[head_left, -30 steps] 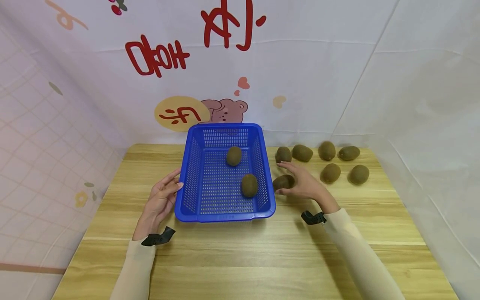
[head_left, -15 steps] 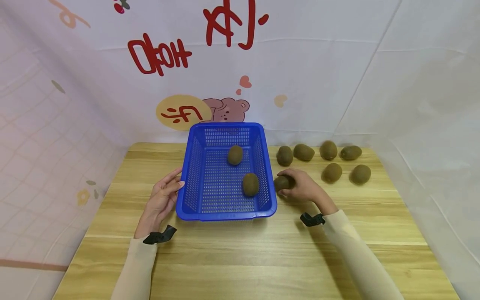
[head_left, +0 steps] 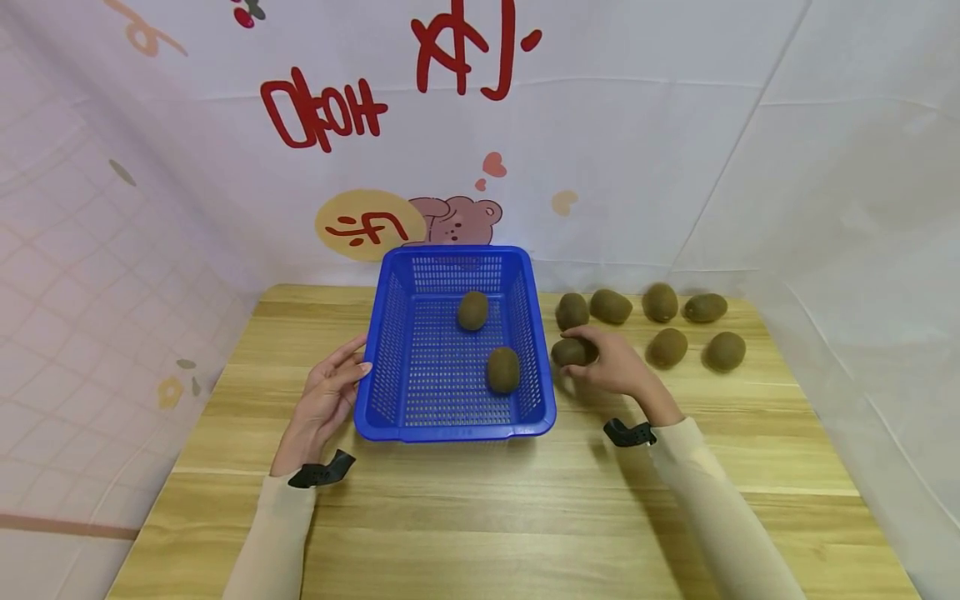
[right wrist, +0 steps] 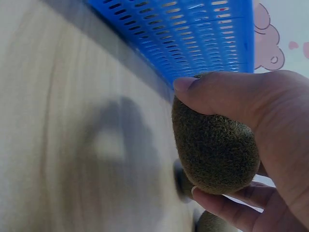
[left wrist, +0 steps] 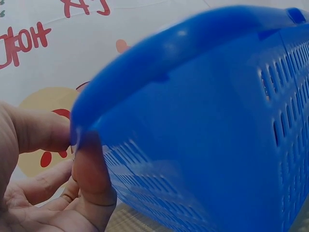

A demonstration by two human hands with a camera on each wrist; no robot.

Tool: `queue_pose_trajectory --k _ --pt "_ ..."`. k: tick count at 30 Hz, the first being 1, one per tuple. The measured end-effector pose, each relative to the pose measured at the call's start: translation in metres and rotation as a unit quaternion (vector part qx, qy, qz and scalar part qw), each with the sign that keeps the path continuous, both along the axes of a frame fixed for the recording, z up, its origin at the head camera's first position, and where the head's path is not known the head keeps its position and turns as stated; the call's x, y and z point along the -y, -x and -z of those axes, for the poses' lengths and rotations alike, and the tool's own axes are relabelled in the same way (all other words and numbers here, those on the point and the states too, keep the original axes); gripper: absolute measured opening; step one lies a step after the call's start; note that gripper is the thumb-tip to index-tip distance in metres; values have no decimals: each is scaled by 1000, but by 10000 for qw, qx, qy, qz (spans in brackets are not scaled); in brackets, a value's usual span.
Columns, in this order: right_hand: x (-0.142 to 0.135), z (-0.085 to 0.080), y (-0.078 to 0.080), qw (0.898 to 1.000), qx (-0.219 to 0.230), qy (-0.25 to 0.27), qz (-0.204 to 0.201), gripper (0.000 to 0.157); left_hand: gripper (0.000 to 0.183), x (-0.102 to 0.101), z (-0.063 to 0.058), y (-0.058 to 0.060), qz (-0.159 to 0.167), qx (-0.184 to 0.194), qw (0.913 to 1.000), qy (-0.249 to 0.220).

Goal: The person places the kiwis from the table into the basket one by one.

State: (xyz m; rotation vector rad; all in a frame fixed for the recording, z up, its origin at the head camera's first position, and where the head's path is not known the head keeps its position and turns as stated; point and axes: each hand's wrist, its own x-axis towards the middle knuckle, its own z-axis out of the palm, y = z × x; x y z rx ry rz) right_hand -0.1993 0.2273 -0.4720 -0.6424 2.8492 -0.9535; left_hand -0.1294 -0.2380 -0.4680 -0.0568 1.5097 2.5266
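Note:
My left hand (head_left: pixel 324 402) pinches the left rim of a blue plastic basket (head_left: pixel 455 432). In the left wrist view the thumb and a finger hold the basket's edge (left wrist: pixel 159 58) between them. Just right of the basket, my right hand (head_left: pixel 615 364) grips a brown fuzzy kiwi (head_left: pixel 568 352). The right wrist view shows thumb and fingers on opposite sides of that kiwi (right wrist: pixel 215 150), close beside the basket's slotted wall (right wrist: pixel 193 29). Inside the basket lie two more kiwis, one kiwi (head_left: pixel 472 311) toward the back and another kiwi (head_left: pixel 503 370) near the right wall.
Several kiwis stand right of the basket: a back row with a kiwi (head_left: pixel 611 307) and a kiwi (head_left: pixel 705 307), and two nearer ones, a kiwi (head_left: pixel 667 347) and a kiwi (head_left: pixel 725 352). The wooden table (head_left: pixel 450 517) ends at a printed white cloth wall (head_left: pixel 637 167).
The right hand has closed its fingers round the kiwi beside the basket and raised it slightly. The left hand keeps its hold on the basket's rim.

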Motion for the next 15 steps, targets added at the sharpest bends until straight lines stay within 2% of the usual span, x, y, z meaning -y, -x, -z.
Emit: queue_pose_trajectory --k 6,15 --pt "-1 -6 3 9997 -228 68 -26 56 69 0 2 0 -22 -14 10000 -8" --pt "-1 -27 7 9988 -464 135 13 56 67 -2 2 1 -54 -45 10000 51"
